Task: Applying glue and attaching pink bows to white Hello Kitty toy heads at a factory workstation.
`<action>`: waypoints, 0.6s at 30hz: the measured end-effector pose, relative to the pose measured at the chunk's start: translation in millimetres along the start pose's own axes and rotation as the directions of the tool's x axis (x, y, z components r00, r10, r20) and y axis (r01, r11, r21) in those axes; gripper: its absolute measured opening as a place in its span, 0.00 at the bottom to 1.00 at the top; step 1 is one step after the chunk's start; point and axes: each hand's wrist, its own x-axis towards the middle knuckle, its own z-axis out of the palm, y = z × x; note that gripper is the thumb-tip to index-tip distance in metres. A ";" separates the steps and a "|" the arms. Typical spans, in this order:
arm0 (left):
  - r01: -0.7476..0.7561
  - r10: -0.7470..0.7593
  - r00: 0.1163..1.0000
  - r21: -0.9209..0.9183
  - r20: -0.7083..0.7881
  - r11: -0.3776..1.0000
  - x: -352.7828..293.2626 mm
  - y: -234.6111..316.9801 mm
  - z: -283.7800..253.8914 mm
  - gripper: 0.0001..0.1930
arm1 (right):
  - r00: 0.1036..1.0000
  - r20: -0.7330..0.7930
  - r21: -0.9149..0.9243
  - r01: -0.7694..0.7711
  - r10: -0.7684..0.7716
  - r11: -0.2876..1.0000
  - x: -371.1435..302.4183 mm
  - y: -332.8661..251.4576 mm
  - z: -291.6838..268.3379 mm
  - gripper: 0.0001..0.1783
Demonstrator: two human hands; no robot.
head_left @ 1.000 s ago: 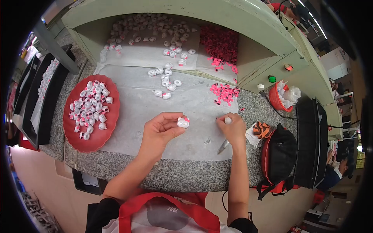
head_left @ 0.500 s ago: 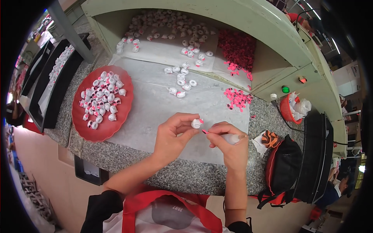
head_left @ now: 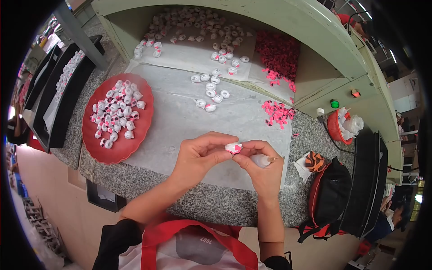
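Over the pale sheet [head_left: 164, 135], my left hand [head_left: 195, 157] pinches a small white rounded figure piece [head_left: 232, 147] with pink parts between thumb and fingertips. My right hand [head_left: 264, 176] meets it from the other side, its thumb and forefinger at the piece's lower right, where pink shows. Held in that same hand is a small translucent squeeze bottle [head_left: 259, 160], its thin tip pointing right. Past both hands, several white pieces [head_left: 210, 93] lie on the sheet, and a heap of small pink pieces [head_left: 277, 112] lies to their right.
A red scalloped dish [head_left: 96, 150] of white and pink pieces stands left. The green shelf unit [head_left: 310, 90] holds more white pieces and a dark pink heap [head_left: 277, 51]. At right are a red basket [head_left: 334, 128], a patterned cloth [head_left: 313, 162] and a black bag [head_left: 332, 184].
My right hand has moved left and brought the pink piece it pinched against the white piece. My left hand stays nearly in place, with the white piece turned to show more pink.
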 end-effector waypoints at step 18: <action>-0.080 0.080 0.996 -0.001 -0.040 0.997 2.6 -10.5 -1.5 0.13 | 0.970 0.051 -0.038 0.241 -0.239 0.970 2.6 16.6 6.3 0.08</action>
